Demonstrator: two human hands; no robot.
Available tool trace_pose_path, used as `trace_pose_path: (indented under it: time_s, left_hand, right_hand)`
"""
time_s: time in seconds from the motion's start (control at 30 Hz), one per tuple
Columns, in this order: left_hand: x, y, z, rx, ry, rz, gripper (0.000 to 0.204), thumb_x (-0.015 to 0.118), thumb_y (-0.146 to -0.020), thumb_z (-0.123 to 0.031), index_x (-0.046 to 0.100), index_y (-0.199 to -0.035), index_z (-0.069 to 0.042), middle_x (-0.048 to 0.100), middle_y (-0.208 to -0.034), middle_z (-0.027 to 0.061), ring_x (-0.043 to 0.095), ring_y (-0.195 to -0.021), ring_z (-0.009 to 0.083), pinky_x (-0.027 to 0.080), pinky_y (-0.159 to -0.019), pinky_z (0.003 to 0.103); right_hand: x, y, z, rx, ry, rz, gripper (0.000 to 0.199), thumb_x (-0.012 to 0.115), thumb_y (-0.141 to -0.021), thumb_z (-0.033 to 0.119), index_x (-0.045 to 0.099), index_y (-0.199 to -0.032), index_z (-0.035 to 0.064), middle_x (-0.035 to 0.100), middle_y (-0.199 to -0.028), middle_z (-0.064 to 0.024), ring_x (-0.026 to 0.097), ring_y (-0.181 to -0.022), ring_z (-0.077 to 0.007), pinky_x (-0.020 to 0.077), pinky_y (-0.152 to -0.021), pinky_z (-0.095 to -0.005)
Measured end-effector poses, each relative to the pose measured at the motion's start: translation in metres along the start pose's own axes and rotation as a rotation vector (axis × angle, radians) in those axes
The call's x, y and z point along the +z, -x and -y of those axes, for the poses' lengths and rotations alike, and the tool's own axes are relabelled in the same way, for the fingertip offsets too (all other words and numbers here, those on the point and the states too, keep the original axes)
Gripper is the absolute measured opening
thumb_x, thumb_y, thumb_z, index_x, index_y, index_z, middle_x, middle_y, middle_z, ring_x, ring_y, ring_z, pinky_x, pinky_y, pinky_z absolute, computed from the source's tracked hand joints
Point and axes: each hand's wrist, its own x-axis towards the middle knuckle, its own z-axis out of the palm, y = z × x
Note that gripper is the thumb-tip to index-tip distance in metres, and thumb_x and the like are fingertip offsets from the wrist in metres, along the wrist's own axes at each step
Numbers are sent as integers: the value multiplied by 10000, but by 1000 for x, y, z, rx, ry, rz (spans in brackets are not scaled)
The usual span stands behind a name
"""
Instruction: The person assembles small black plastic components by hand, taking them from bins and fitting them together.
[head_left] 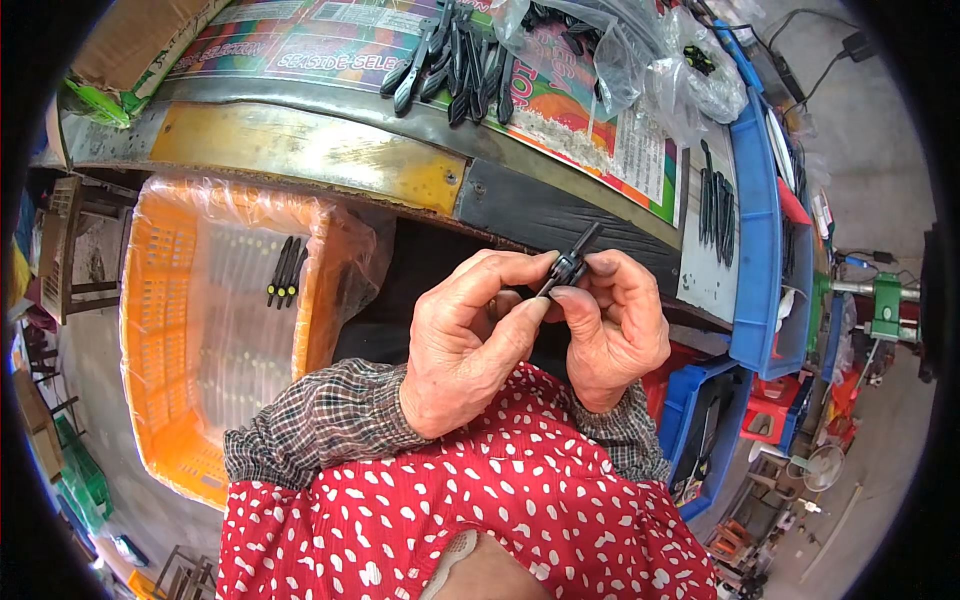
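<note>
In front of my chest, just off the bench edge, my left hand and my right hand meet on a small black plastic part. It is slim, with a wider middle and a thin stem pointing up and right. Both hands pinch it between thumb and fingertips, which hide some of it. Beyond them, a loose pile of black plastic pieces lies on the bench. More slim black pieces lie side by side at the bench's right end.
Left of me stands an orange basket lined with clear plastic, holding black pieces with yellow dots. Clear plastic bags lie at the back. Blue bins stand along the right. A cardboard box is at the far left.
</note>
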Motion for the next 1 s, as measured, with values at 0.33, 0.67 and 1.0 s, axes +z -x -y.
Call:
trace_pose_path:
  time_s: [0.33,0.67,1.0]
  left_hand:
    - [1,-1,2,-14,25,-24,289,532,-852,71,556,-1140,49,528,-1001,70,511,-622,39,409,-508,171]
    - [1,-1,4,-22,55,-34,289,540,-851,70,556,-1139,51,527,-993,63,508,-616,38,407,-505,171]
    - [0,1,3,-9,2,15,288,511,-886,49,525,-1173,33,555,-853,24,487,-618,44,390,-520,172]
  right_hand:
    - [4,-8,2,-147,318,-6,306,764,-740,205,595,-877,-11,607,-685,-82,583,-526,-136,454,-479,-243]
    - [4,-18,-3,-287,379,83,214,659,-835,174,542,-796,-1,503,-599,-92,505,-457,-223,393,-433,-314]
    - [5,-18,-6,-386,337,41,263,653,-851,230,542,-824,-7,493,-595,-74,485,-450,-192,389,-431,-292]
